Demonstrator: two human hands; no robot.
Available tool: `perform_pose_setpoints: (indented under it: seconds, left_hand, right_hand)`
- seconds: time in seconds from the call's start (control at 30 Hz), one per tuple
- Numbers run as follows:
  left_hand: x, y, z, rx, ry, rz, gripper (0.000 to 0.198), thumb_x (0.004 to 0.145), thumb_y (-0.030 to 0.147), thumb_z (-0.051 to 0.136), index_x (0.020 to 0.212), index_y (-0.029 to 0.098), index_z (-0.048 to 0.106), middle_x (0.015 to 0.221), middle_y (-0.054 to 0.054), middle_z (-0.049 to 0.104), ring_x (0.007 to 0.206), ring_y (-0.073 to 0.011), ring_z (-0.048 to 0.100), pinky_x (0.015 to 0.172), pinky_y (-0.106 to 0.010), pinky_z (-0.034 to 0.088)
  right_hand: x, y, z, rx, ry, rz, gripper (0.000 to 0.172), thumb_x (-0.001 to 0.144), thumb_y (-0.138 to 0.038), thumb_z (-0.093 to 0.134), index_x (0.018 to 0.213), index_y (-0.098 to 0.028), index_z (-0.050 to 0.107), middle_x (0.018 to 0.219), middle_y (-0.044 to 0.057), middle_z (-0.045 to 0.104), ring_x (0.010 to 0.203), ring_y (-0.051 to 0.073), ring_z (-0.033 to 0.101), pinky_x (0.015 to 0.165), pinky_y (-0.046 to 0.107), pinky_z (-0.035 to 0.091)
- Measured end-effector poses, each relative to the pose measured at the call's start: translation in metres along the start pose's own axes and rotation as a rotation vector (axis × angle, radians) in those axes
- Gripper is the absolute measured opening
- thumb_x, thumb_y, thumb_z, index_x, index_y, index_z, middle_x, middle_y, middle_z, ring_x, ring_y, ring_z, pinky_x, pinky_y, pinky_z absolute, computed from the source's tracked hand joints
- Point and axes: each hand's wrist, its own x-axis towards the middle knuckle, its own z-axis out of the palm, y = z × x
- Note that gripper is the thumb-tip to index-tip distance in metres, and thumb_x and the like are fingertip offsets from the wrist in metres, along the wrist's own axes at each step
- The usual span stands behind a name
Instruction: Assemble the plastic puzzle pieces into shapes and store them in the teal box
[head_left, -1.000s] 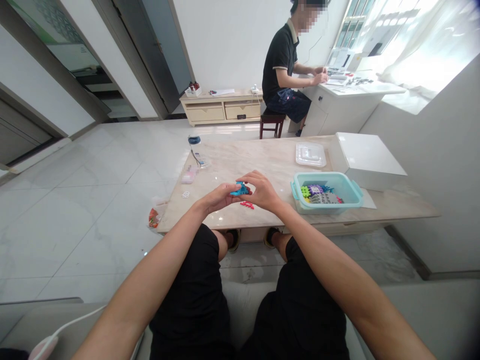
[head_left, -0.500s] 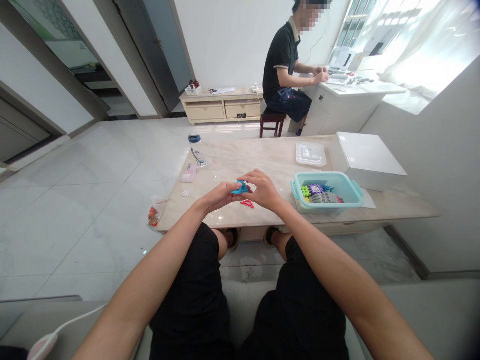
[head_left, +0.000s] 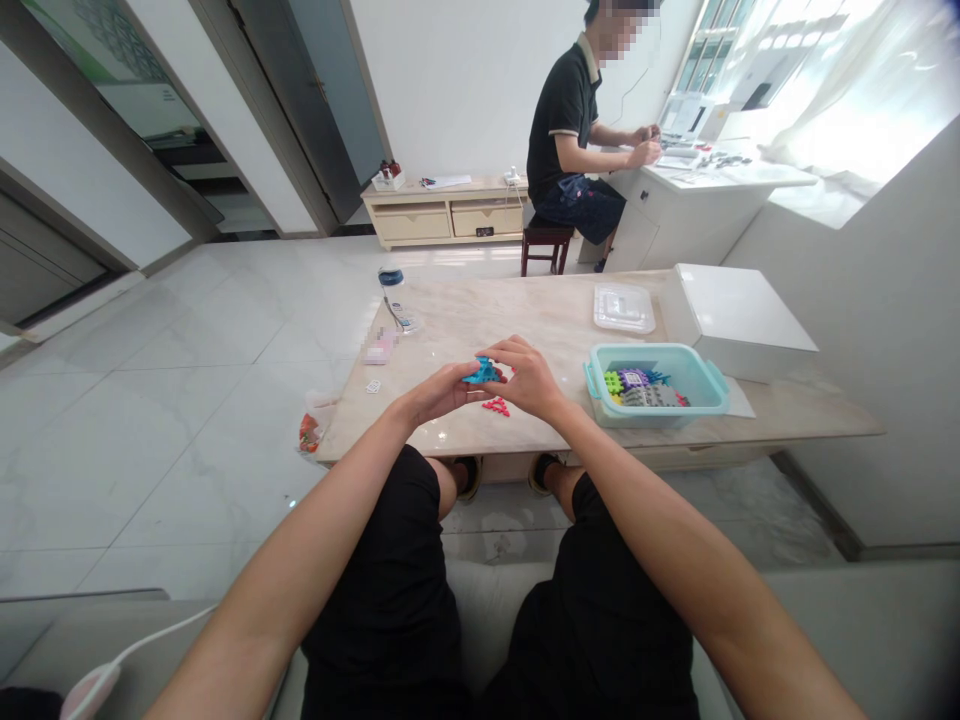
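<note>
Both hands meet over the near half of the marble table [head_left: 540, 320]: left hand [head_left: 439, 392] and right hand [head_left: 529, 380] are pinched together on a small blue toy piece [head_left: 482, 373], held just above the tabletop. A red piece [head_left: 495, 406] lies right under them, close to the near edge. Lots of bare marble to the left and behind the hands. To the right, well apart, sits the teal bin [head_left: 705, 375] of colourful pieces, with a clear lid [head_left: 623, 307] and a white box [head_left: 735, 320] behind it.
</note>
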Motion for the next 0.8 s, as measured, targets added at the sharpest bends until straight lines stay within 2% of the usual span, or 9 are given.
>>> perform_pose_setpoints:
  seconds: [0.17, 0.33, 0.57, 0.7, 0.8]
  left_hand:
    - [0.0000, -0.0023, -0.0032, -0.043, -0.079, -0.012, 0.040, 0.091, 0.043, 0.085, 0.120, 0.015, 0.080, 0.123, -0.015, 0.079, 0.122, -0.0287, 0.073, 0.118, -0.049, 0.050]
    - [0.0008, 0.0000, 0.0026, -0.044, -0.067, 0.030, 0.034, 0.091, 0.038, 0.084, 0.117, 0.016, 0.081, 0.120, -0.013, 0.080, 0.120, -0.0269, 0.072, 0.117, -0.047, 0.050]
    - [-0.0008, 0.0011, 0.0042, -0.044, -0.109, -0.045, 0.040, 0.089, 0.042, 0.084, 0.118, 0.015, 0.079, 0.120, -0.016, 0.080, 0.121, -0.0301, 0.073, 0.120, -0.051, 0.047]
    - [-0.0017, 0.0010, 0.0041, -0.039, -0.139, -0.050, 0.043, 0.088, 0.044, 0.086, 0.119, 0.015, 0.078, 0.122, -0.017, 0.079, 0.121, -0.0326, 0.073, 0.115, -0.055, 0.051]
    - [-0.0013, 0.0015, 0.0054, 0.000, -0.119, -0.031, 0.041, 0.089, 0.043, 0.085, 0.118, 0.015, 0.078, 0.121, -0.016, 0.079, 0.117, -0.0309, 0.074, 0.112, -0.052, 0.053]
  right_hand:
    - [0.0000, 0.0037, -0.0039, 0.007, 0.037, 0.006, 0.031, 0.088, -0.024, 0.086, 0.119, -0.025, 0.083, 0.111, 0.008, 0.082, 0.101, 0.028, 0.068, 0.094, 0.043, 0.057]
    - [0.0014, 0.0027, -0.0064, 0.013, 0.072, 0.028, 0.033, 0.088, -0.023, 0.084, 0.120, -0.026, 0.083, 0.111, 0.007, 0.081, 0.101, 0.027, 0.068, 0.094, 0.043, 0.058]
    - [0.0007, 0.0027, -0.0052, 0.021, 0.065, -0.003, 0.035, 0.086, -0.022, 0.085, 0.121, -0.025, 0.083, 0.111, 0.007, 0.081, 0.101, 0.028, 0.068, 0.094, 0.044, 0.058]
    - [0.0005, 0.0017, -0.0057, 0.013, 0.046, 0.005, 0.035, 0.087, -0.022, 0.084, 0.121, -0.027, 0.083, 0.111, 0.007, 0.081, 0.102, 0.028, 0.068, 0.094, 0.044, 0.058]
    - [0.0012, 0.0007, -0.0065, 0.003, 0.035, 0.007, 0.036, 0.087, -0.021, 0.084, 0.122, -0.027, 0.083, 0.111, 0.007, 0.081, 0.102, 0.028, 0.068, 0.095, 0.044, 0.058]
